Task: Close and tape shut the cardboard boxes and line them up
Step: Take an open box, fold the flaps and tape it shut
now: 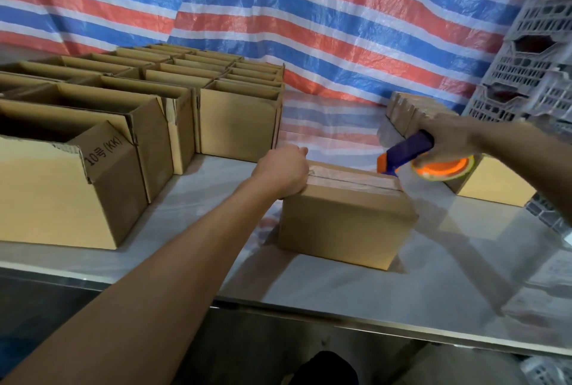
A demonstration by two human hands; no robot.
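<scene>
Box [346, 223]: flaps closed, tape along the top seam.
Left hand [283, 172]: curled over its edge, steadying it.
Right hand [448, 137]: grips the dispenser [411, 152].
To do: many open boxes [123, 106] wait.

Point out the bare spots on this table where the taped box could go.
Bare: the near strip of table before the taped box; the gap between it and the open boxes at left; the far stretch between those and the right-hand row. Crowded: the whole left side.
</scene>
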